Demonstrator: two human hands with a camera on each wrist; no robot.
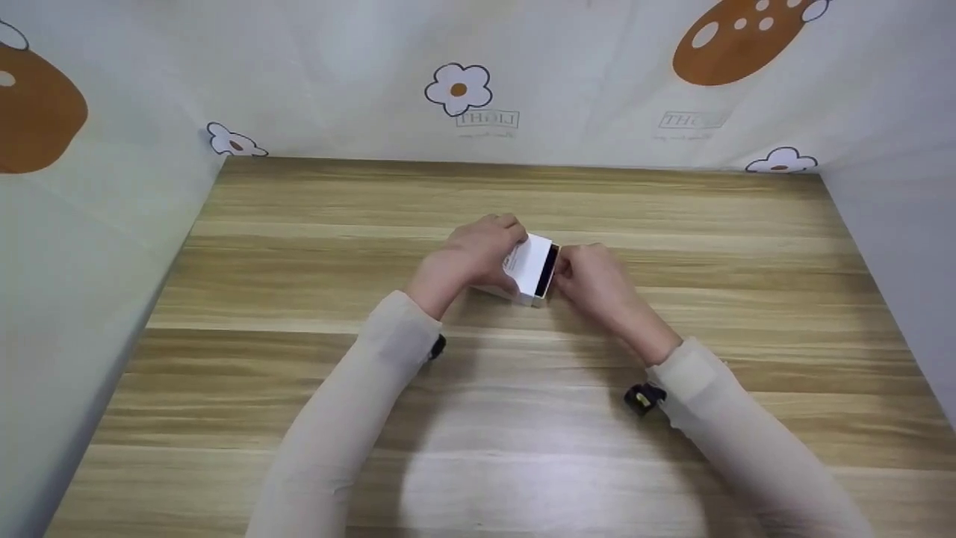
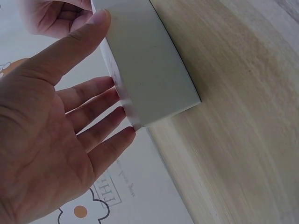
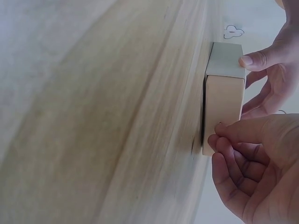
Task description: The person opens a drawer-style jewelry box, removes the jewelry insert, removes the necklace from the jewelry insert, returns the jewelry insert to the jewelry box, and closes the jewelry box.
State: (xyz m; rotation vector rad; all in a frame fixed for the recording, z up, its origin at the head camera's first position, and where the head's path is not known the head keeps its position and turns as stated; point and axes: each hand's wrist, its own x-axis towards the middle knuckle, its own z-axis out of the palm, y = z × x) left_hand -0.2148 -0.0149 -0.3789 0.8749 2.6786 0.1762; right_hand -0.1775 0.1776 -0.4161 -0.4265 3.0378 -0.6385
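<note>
A white sliding box lies on the table, with small print on its top. At its right end an inner tray stands slightly out of the sleeve, showing a dark strip. My left hand holds the sleeve, the thumb on its near side and the fingertips along its top, as the left wrist view shows on the sleeve's plain side. Thumb and forefinger of my right hand pinch at the tray's pale end face in the right wrist view; the exact spot of the pinch is partly hidden.
The wood-grain table spreads around the box. A pale curtain with flowers and brown shapes hangs behind it and at both sides. Small black devices sit at both cuffs.
</note>
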